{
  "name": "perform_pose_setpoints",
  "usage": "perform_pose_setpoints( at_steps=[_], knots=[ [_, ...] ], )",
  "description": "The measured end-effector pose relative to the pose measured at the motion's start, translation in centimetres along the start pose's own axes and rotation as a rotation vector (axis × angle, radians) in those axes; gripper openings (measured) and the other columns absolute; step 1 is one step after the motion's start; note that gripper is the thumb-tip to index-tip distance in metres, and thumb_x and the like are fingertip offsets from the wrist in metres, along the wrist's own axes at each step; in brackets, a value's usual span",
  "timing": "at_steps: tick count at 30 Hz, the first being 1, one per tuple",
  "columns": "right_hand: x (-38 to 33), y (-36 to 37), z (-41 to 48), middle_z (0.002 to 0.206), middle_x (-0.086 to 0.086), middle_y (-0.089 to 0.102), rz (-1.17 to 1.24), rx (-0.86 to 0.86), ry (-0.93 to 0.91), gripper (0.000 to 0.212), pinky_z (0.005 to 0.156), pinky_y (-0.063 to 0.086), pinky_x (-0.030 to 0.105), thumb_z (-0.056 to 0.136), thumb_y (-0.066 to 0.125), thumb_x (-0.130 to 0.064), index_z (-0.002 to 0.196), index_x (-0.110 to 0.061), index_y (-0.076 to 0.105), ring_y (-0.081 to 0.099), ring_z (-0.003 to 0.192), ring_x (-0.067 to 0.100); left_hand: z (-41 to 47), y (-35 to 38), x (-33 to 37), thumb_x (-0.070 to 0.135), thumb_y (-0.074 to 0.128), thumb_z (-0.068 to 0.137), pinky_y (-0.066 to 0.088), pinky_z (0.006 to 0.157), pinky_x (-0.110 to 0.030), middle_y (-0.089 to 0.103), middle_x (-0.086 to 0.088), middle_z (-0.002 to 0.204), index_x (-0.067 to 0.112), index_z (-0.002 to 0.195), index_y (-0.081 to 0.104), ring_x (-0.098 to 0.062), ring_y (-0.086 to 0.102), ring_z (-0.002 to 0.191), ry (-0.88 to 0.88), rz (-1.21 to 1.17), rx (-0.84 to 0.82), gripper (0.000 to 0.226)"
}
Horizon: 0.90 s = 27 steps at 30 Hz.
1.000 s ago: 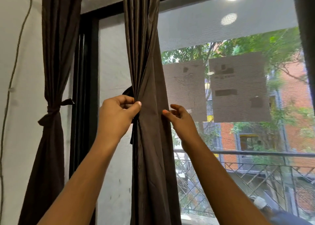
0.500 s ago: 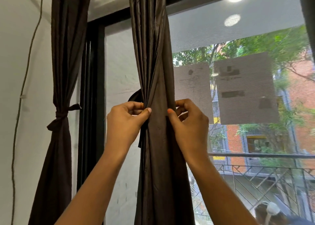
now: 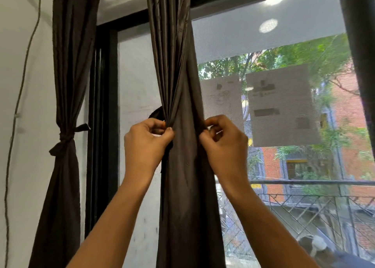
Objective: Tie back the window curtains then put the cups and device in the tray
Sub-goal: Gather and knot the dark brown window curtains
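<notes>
A dark brown middle curtain hangs gathered in front of the window. My left hand pinches its folds on the left side, together with a dark tie-back band that loops out behind the curtain. My right hand grips the curtain's right edge with curled fingers; whether it also holds an end of the band I cannot tell. The left curtain hangs tied at its waist with a knotted band. No cups, device or tray are in view.
A black window frame stands between the two curtains. A thin cord runs down the white wall on the left. Another dark curtain edge shows at the far right. Two paper sheets stick on the mesh window.
My right hand has closed in from the right and taken hold of the curtain's right edge. My left hand keeps its pinch on the folds.
</notes>
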State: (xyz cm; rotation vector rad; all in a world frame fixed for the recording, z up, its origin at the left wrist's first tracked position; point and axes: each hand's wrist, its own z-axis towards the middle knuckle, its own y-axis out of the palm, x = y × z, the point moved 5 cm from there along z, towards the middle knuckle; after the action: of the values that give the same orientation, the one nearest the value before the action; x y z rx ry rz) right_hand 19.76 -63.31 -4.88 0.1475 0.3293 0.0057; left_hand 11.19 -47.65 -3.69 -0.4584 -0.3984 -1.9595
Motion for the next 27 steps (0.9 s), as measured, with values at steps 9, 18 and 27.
perform_pose_setpoints(
  at_steps=[9, 18, 27],
  knots=[
    [-1.8, -1.2, 0.2, 0.072, -0.007, 0.059, -0.121, 0.020, -0.070, 0.012, 0.060, 0.045, 0.022, 0.082, 0.065, -0.014, 0.090, -0.022, 0.064, 0.055, 0.063, 0.006, -0.2, -0.7, 0.7, 0.021, 0.074, 0.080, 0.060, 0.076, -0.040, 0.070, 0.001, 0.076, 0.016, 0.092, 0.071, -0.013, 0.070, 0.074, -0.018, -0.019, -0.016, 0.014],
    [-4.1, 0.8, -0.2, 0.084, -0.004, 0.064, -0.061, -0.108, -0.154, 0.007, 0.066, 0.051, 0.032, 0.082, 0.066, -0.019, 0.089, -0.020, 0.065, 0.061, 0.071, 0.012, -1.0, -0.3, 2.9, 0.011, 0.074, 0.081, 0.054, 0.054, -0.021, 0.074, -0.005, 0.073, 0.007, 0.090, 0.072, -0.014, 0.072, 0.068, -0.123, -0.352, -0.150, 0.010],
    [-2.5, 0.9, 0.2, 0.066, -0.008, 0.055, -0.069, -0.182, 0.019, 0.017, 0.059, 0.043, 0.023, 0.074, 0.066, -0.013, 0.075, -0.026, 0.057, 0.054, 0.062, 0.007, -1.0, 0.6, 2.7, 0.009, 0.074, 0.081, 0.048, 0.048, -0.017, 0.071, -0.005, 0.071, 0.008, 0.088, 0.070, -0.008, 0.068, 0.058, -0.142, -0.372, -0.186, 0.008]
  ],
)
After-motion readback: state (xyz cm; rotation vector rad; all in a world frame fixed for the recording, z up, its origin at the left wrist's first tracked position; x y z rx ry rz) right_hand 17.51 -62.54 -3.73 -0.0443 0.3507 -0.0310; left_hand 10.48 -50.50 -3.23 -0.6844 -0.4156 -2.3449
